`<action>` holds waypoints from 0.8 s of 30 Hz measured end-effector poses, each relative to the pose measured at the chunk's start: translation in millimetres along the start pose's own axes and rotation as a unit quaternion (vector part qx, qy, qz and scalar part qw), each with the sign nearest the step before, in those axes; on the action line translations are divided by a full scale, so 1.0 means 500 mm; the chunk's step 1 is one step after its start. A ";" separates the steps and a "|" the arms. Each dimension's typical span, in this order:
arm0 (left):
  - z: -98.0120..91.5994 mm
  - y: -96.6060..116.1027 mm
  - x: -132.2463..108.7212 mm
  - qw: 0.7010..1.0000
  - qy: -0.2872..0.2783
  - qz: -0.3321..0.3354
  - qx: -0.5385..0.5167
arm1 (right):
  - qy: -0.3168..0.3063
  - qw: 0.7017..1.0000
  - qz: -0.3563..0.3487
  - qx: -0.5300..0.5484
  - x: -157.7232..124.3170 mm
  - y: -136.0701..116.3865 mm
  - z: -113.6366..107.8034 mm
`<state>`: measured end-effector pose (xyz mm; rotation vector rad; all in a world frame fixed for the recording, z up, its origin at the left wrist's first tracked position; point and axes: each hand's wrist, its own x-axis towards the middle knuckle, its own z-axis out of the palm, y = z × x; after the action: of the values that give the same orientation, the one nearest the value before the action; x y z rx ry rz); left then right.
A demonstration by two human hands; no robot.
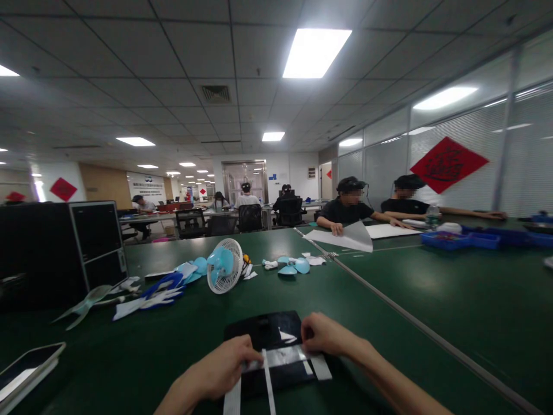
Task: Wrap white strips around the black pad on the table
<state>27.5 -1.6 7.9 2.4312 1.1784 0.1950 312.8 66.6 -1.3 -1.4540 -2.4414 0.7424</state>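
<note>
A flat black panel [280,374] lies on the green table in front of me, with a shiny, see-through strip [283,355] across its middle. My left hand [231,363] is closed at the strip's left end, fingertips pressed together. At its right end, by the panel's edge, my right hand [323,334] is closed in a pinch. White strips [268,383] hang down toward me between the hands, and another pale strip [322,368] sticks out below my right hand. A torn white piece [287,335] rests on the panel's upper part. The fingertips partly hide what they grip.
A small white fan [225,266] stands beyond the panel, with blue fan blades [294,266] to its right. Gloves [159,295] lie left, near a black computer case [97,242]. Two co-workers sit across, one handling a large sheet [345,237]; blue trays [447,240] stand right.
</note>
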 end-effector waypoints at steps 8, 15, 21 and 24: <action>-0.001 -0.006 0.001 1.000 -0.007 -0.003 0.014 | 0.042 0.963 -0.262 -0.051 -0.057 -0.105 0.036; 0.005 -0.009 0.007 1.000 0.007 0.005 -0.006 | 0.018 0.950 -0.294 -0.099 -0.087 -0.143 0.095; 0.001 -0.007 0.005 1.000 0.004 0.005 -0.006 | 0.018 0.939 -0.320 -0.125 -0.084 -0.102 0.123; 0.002 -0.006 0.004 1.000 0.005 0.003 -0.007 | 0.014 0.931 -0.336 -0.140 -0.084 -0.088 0.131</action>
<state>26.9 1.5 5.5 2.4237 1.1706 0.2166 272.6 -7.3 -31.4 -0.5806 -2.8283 0.2261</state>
